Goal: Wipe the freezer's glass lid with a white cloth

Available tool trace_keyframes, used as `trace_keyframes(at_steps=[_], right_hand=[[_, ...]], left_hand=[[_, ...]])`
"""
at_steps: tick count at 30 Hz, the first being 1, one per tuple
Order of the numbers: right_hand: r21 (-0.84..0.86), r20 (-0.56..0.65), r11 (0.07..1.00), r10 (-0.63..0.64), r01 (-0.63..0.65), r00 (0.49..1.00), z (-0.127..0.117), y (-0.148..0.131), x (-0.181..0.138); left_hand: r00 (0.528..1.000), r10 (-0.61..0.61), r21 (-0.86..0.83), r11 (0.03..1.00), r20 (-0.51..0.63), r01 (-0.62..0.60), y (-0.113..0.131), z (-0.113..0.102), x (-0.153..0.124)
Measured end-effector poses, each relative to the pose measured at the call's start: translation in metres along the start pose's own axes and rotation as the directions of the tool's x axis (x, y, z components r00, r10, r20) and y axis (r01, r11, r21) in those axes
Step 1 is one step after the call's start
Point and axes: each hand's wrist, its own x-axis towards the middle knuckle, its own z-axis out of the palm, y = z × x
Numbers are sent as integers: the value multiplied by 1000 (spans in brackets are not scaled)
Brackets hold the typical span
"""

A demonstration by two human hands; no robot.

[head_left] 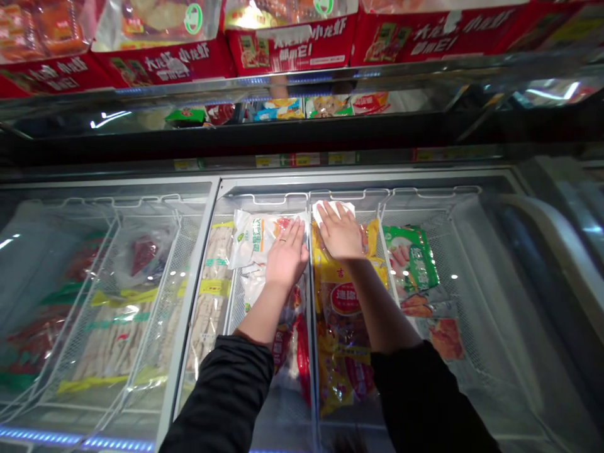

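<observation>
Both my arms reach into an open chest freezer. My left hand [285, 255] lies flat, fingers together, on a white food packet [255, 239] at the back of a wire basket [271, 200]. My right hand [340, 231] lies flat with fingers stretched out on a white packet [325, 207] that sits on top of yellow and red packets [340, 296] in the neighbouring basket. Neither hand grips anything.
A green packet [411, 258] and orange ones fill the basket to the right. To the left, a shut glass lid [101, 296] covers more baskets of frozen food. A shelf above holds red cartons [292, 47]. The freezer's curved rim [557, 251] runs along the right.
</observation>
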Motion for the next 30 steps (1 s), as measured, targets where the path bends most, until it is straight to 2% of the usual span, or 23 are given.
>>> trace_keyframes(at_steps=[4, 6, 9, 12, 15, 18, 20, 23, 27, 30], right_hand=[[34, 52, 991, -129, 128, 990, 0, -5, -17], [28, 58, 992, -124, 123, 991, 0, 7, -31], [18, 36, 999, -47, 46, 998, -2, 28, -37], [30, -16, 998, 48, -47, 999, -5, 38, -19], [69, -79, 992, 114, -109, 990, -3, 29, 11], [95, -59, 994, 62, -57, 996, -1, 13, 27], [86, -5, 996, -16, 17, 1000, -2, 7, 20], [56, 70, 995, -91, 87, 993, -6, 14, -9], [23, 56, 999, -30, 29, 998, -10, 39, -36], [22, -2, 999, 46, -46, 999, -12, 45, -20]], left_hand=[[1000, 15, -7, 1000, 1, -15, -2, 1, -1], [1000, 18, -11, 1000, -6, -18, -2, 2, -1], [999, 27, -17, 999, -32, -28, -3, 4, -1], [999, 38, -16, 999, -31, -39, -3, 4, -2], [999, 36, -4, 999, -8, -36, -3, 1, -2], [999, 39, 11, 999, 13, -39, -5, 0, -2], [999, 46, 20, 999, 25, -47, -5, -1, -2], [998, 48, 37, 998, 34, -50, -4, -4, 1], [996, 54, 79, 995, 77, -60, -1, -14, 19], [988, 128, 65, 989, 90, -134, -6, -22, 44]])
